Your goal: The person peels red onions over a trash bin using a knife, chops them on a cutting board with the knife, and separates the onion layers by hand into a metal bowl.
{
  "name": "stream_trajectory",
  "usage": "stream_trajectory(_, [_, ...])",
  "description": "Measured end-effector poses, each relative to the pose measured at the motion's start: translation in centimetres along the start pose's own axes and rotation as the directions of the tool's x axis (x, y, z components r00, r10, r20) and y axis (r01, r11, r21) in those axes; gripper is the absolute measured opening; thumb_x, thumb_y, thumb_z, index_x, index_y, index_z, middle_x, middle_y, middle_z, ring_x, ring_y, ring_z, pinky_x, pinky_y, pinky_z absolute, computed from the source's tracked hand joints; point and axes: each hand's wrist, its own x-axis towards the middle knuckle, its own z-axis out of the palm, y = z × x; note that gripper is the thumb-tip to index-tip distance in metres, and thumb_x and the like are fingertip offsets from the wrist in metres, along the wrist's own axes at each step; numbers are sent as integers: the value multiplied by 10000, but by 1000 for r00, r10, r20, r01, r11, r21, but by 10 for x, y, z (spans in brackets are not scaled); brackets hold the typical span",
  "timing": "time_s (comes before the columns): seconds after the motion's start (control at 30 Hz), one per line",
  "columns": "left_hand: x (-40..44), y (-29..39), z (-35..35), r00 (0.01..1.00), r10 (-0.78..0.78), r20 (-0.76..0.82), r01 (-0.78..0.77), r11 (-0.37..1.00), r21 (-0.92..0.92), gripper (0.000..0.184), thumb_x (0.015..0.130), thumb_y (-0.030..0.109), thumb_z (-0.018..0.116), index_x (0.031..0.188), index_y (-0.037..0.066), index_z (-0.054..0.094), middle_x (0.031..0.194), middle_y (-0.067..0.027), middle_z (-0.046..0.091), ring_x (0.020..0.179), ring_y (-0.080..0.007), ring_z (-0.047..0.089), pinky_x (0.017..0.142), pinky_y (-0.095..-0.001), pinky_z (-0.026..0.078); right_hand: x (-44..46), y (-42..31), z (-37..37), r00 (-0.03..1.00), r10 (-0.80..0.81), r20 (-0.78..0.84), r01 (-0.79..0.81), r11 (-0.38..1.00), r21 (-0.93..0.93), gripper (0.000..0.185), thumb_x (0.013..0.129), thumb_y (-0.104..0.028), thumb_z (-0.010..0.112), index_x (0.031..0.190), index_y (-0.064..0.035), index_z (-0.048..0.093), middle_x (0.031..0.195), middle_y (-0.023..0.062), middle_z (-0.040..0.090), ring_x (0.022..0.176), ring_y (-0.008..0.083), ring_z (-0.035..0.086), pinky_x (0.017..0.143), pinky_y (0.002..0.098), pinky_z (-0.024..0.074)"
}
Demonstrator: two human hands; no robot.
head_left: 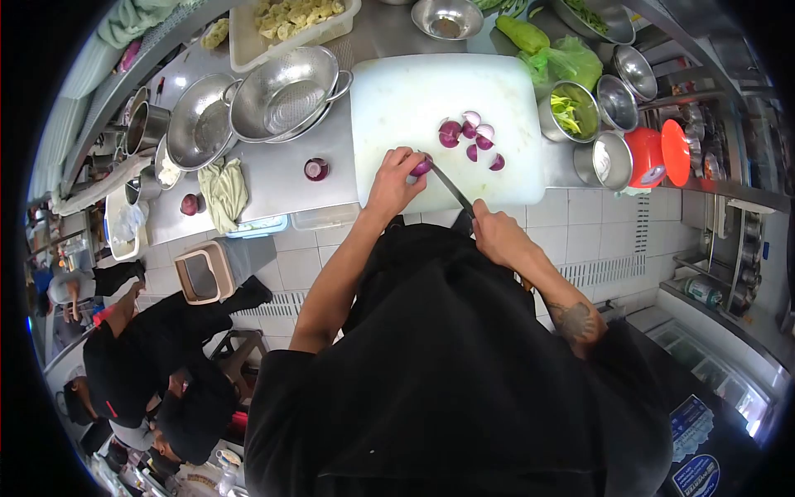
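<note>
Left fingers on red onion piece; right fingers grip knife (onion wedges near, on white board).

The knife blade is smooth metal, the chopping board smooth plastic. The counter and colander are glossy metal; the rag is matt cloth.

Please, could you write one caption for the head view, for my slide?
Left hand holds red onion on a white cutting board; right hand holds a knife beside it.
</note>
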Motion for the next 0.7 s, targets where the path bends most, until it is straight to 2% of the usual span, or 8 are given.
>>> stream_trajectory(0.1, [-1, -1, 0, 1000, 13, -14, -13, 1000, 2, 380, 727, 38, 745, 1089, 108, 651, 1038, -95, 580, 968, -307, 565, 840, -404, 513, 14, 4, 22, 1000, 0, -30, 1, 1000, 12, 167, 933, -70, 457, 1032, 58, 417, 786, 345, 636, 762, 552, 620, 703, 612, 491])
stream_trajectory(0.2, [-2, -1, 2, 1000, -8, -1, 8, 1000, 22, 354, 736, 49, 773, 1068, 66, 654, 1019, -103, 598, 970, -298, 590, 831, -386, 518, 40, 8, 51, 997, -8, -76, 10, 999, 31, 179, 912, -47, 459, 1046, 54, 398, 784, 343, 637, 757, 553, 622, 706, 608, 499])
stream_trajectory(0.3, [-11, -3, 0, 996, -41, -74, 44, 999, 29, 338, 753, 66, 779, 1068, 64, 654, 1024, -101, 600, 978, -288, 608, 828, -379, 525, 47, 16, 54, 994, -25, -108, 30, 999, 41, 202, 891, -28, 467, 1058, 48, 383, 777, 343, 635, 749, 546, 625, 703, 601, 507])
stream_trajectory(0.37, [-17, -8, -1, 993, -81, -84, 73, 993, -95, 337, 761, 57, 769, 1075, 84, 652, 1060, -86, 591, 969, -281, 609, 815, -377, 535, 46, 14, 49, 993, -36, -113, 40, 998, 38, 217, 881, -21, 473, 1065, 42, 378, 771, 344, 634, 744, 541, 628, 700, 597, 511])
stream_trajectory(0.4, [-17, -12, -2, 993, -81, -91, 72, 993, -96, 337, 761, 57, 769, 1075, 84, 652, 1060, -86, 591, 969, -281, 609, 815, -377, 535, 41, 9, 45, 990, -18, -137, 18, 1000, 3, 226, 872, -22, 488, 1063, 35, 382, 776, 345, 631, 745, 540, 628, 692, 593, 513])
stream_trajectory(0.47, [-24, -17, 0, 989, 26, -144, -36, 997, -64, 322, 761, 39, 765, 1060, 72, 651, 1079, -90, 603, 969, -277, 620, 817, -370, 539, 26, -3, 40, 988, 0, -153, -6, 999, -37, 236, 863, -23, 504, 1061, 27, 386, 781, 347, 627, 746, 538, 628, 685, 588, 515])
stream_trajectory(0.57, [-23, -24, 6, 983, 60, -172, -68, 997, -38, 314, 762, 34, 758, 1054, 63, 647, 1070, -94, 609, 967, -277, 616, 813, -375, 539, 7, -24, 27, 991, 46, -126, -61, 991, -120, 231, 870, -49, 510, 1056, 18, 390, 800, 343, 620, 752, 531, 630, 680, 575, 524])
stream_trajectory(0.7, [-24, -24, 8, 982, 58, -179, -64, 997, -31, 311, 758, 25, 750, 1050, 58, 646, 1066, -96, 610, 964, -281, 613, 812, -375, 538, -7, -42, 20, 998, 23, -63, -33, 987, -157, 192, 908, -91, 481, 1038, 21, 393, 810, 330, 616, 748, 511, 640, 674, 555, 539])
